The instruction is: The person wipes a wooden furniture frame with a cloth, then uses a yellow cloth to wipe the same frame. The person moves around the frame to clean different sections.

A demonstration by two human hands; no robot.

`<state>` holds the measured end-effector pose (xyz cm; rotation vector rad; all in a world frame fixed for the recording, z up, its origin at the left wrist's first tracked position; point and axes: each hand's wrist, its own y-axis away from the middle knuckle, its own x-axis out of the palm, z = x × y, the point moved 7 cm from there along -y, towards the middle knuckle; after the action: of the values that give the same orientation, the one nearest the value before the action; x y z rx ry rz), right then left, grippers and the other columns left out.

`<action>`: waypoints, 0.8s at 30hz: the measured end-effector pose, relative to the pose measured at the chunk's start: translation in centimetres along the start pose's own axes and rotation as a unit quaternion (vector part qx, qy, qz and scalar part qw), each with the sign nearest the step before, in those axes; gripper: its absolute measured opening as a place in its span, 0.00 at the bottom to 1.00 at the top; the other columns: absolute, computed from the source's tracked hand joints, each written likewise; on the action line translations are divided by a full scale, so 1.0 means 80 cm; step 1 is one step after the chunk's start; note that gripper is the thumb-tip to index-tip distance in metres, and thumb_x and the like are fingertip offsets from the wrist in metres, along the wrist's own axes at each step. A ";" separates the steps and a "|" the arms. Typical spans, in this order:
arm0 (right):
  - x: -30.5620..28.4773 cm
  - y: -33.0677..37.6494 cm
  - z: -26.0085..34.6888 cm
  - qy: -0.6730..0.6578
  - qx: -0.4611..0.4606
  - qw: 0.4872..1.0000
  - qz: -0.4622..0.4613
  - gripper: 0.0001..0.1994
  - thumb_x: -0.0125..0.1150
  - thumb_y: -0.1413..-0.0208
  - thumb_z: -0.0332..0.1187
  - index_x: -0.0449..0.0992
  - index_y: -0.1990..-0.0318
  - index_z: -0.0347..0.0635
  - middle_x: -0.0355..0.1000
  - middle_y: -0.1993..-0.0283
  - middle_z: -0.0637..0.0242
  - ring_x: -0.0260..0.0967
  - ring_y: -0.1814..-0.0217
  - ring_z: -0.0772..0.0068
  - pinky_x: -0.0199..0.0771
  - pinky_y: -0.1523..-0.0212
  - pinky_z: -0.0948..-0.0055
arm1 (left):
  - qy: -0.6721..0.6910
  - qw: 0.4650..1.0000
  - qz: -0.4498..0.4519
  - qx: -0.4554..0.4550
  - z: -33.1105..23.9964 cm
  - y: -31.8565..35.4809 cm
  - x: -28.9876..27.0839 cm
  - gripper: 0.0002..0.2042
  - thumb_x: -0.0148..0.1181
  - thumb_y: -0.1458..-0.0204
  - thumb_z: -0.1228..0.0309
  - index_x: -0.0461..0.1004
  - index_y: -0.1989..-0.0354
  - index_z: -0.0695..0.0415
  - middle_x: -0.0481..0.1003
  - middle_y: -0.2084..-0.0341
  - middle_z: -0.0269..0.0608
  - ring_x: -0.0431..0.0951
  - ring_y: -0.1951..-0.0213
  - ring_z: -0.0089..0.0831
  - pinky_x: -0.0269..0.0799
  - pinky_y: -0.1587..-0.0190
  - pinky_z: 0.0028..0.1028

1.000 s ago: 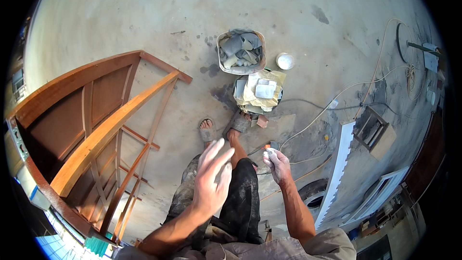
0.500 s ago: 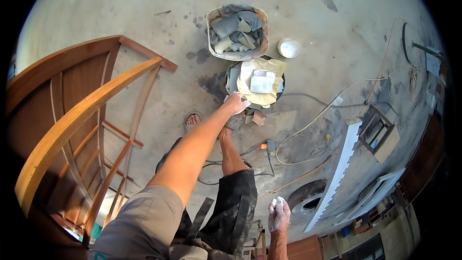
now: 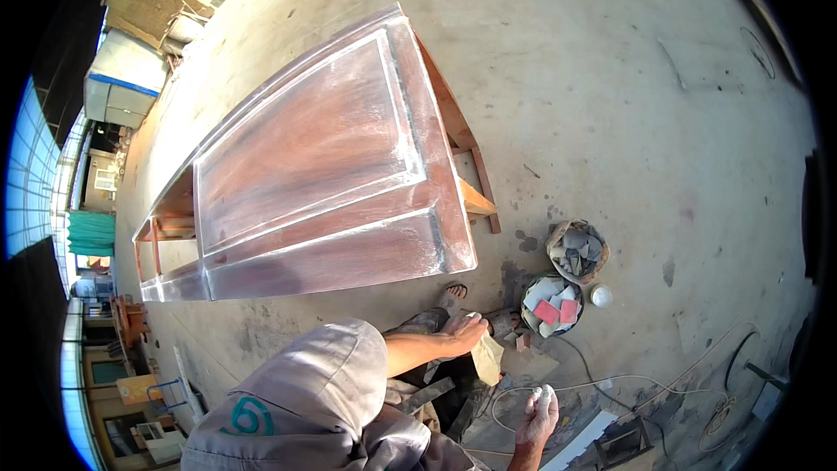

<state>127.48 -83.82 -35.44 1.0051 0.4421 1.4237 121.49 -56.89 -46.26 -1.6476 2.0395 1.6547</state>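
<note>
The left hand [image 3: 462, 331] is pinching a tan sandpaper sheet [image 3: 488, 358], hanging downward beside the wooden door panel [image 3: 323, 174]; the right hand [image 3: 539, 410] is clenching something pale, farther off.

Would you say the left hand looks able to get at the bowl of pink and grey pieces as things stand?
Probably yes: the left hand, holding a tan sheet, is beside the bowl, with only small blocks on the floor between.

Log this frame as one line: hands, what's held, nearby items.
left hand: grips tan sheet | right hand: dusty, pinching small white bit | nearby: wooden door panel, two containers of scraps, white cable
</note>
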 end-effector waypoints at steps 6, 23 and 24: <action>0.379 0.204 0.237 0.063 -0.236 0.935 0.257 0.07 0.59 0.32 0.29 0.77 0.49 0.41 0.77 0.62 0.66 0.72 0.67 0.80 0.74 0.69 0.82 | 0.043 0.955 -0.293 -0.029 0.271 0.408 -0.078 0.09 0.59 0.44 0.71 0.69 0.64 0.64 0.75 0.63 0.60 0.76 0.54 0.59 0.72 0.50 0.49; 0.992 0.697 -0.118 0.203 -0.270 0.795 0.504 0.19 0.54 0.29 0.28 0.69 0.36 0.29 0.73 0.38 0.55 0.74 0.39 0.67 0.78 0.35 0.70 | 0.303 0.661 -0.472 -0.498 0.730 1.167 0.170 0.10 0.64 0.51 0.66 0.77 0.66 0.59 0.78 0.66 0.56 0.80 0.61 0.56 0.76 0.58 0.50; 1.032 0.708 -0.209 0.282 -0.209 0.768 0.535 0.17 0.56 0.31 0.28 0.71 0.38 0.30 0.75 0.41 0.57 0.76 0.43 0.68 0.80 0.39 0.69 | 0.306 0.638 -0.472 -0.526 0.725 1.181 0.231 0.10 0.64 0.52 0.67 0.76 0.68 0.61 0.79 0.70 0.56 0.80 0.63 0.56 0.76 0.58 0.49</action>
<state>93.27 -9.65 24.89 0.3793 -0.1128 2.7437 14.09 -40.10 -17.93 -3.0168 -0.3877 1.8837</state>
